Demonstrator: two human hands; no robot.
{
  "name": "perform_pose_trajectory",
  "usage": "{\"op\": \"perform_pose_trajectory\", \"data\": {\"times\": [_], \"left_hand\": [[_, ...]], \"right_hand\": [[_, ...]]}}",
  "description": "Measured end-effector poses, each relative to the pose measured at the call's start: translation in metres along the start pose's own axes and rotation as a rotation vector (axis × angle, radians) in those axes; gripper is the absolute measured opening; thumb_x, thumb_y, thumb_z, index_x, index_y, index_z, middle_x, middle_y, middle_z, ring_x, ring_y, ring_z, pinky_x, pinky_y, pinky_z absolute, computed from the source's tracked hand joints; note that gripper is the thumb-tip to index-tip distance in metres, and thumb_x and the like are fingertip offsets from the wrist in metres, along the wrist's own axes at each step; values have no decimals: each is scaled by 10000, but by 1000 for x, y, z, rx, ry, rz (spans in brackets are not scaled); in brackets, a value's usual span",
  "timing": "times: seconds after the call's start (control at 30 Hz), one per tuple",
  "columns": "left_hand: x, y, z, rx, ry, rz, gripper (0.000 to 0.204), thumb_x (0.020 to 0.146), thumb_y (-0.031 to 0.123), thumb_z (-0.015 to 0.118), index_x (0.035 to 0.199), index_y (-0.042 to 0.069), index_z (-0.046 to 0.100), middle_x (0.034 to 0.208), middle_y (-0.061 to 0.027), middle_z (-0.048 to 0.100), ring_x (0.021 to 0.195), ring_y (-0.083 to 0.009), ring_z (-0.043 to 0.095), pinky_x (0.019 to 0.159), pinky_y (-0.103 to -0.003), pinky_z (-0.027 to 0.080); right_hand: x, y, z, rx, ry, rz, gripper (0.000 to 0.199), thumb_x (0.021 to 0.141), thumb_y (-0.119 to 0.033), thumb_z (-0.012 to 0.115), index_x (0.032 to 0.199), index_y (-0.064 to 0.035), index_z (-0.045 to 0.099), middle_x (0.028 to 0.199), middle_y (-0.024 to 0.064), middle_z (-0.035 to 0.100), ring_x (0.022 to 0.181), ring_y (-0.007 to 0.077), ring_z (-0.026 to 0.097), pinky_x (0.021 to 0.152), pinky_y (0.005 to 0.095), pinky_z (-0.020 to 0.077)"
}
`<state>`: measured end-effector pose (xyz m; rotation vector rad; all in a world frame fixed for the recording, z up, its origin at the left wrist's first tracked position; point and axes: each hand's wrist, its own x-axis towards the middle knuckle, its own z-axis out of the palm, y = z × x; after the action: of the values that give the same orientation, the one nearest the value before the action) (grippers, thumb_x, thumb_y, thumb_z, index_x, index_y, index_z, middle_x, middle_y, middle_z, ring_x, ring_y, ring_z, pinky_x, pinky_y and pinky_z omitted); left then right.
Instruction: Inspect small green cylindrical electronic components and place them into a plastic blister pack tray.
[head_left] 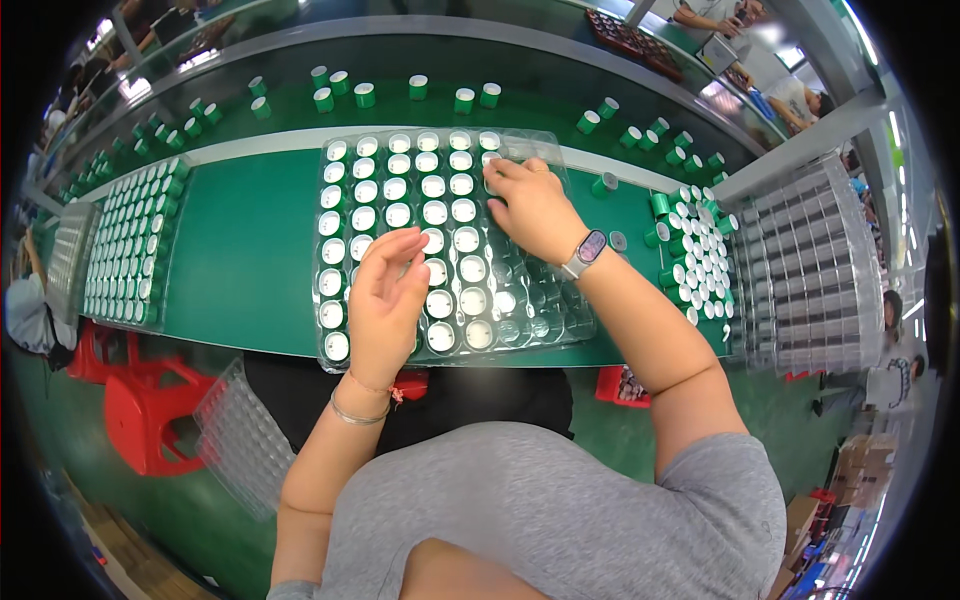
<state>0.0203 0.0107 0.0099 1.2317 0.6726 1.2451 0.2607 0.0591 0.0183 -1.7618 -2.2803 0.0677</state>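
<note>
A clear plastic tray (575, 300) lies on the green table, with rows of small green cylinders with white tops (435, 186) standing in its pockets. At the tray's far right, my right hand (535, 205) has its fingertips closed around a white-topped green cylinder (490, 160), mostly covered by the fingers. My left hand (385, 295) hovers over the tray's middle columns, fingers loosely curled and thumb apart, with nothing visible in it. Its fingertips are beside a cylinder in the tray. Vacant pockets show at the tray's near right.
Loose green cylinders (700, 250) crowd the table's right end, next to stacked clear trays (805, 265). A filled tray (130, 245) sits at left. More cylinders (418, 88) stand on the green strip beyond the table. A red stool (150, 425) is at lower left.
</note>
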Motion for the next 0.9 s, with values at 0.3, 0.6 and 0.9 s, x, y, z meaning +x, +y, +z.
{"op": "perform_pose_trajectory", "data": {"times": [0.3,0.6,0.9], "left_hand": [[-2,-1,2,34,-20,12,316,971,36,540,1274,-47,517,1317,-132,511,1250,-258,524,1103,-411,405],[-4,-2,0,84,-56,-14,298,970,33,526,1258,-43,530,1333,-139,507,1253,-276,534,1096,-414,415],[-2,1,2,128,-44,-72,245,961,28,537,1193,-45,564,1261,-129,527,1163,-249,579,1051,-385,457]], "right_hand": [[13,-11,-1,-172,-225,90,723,981,-437,376,1550,-35,183,1626,119,177,1501,378,95,1157,651,47],[47,146,-59,51,430,217,448,816,-145,579,1240,-6,621,1270,216,606,1241,379,525,1058,408,433],[7,309,-41,190,-57,349,676,763,-283,764,1383,-150,531,1381,187,499,1271,393,485,1092,429,388]]}}
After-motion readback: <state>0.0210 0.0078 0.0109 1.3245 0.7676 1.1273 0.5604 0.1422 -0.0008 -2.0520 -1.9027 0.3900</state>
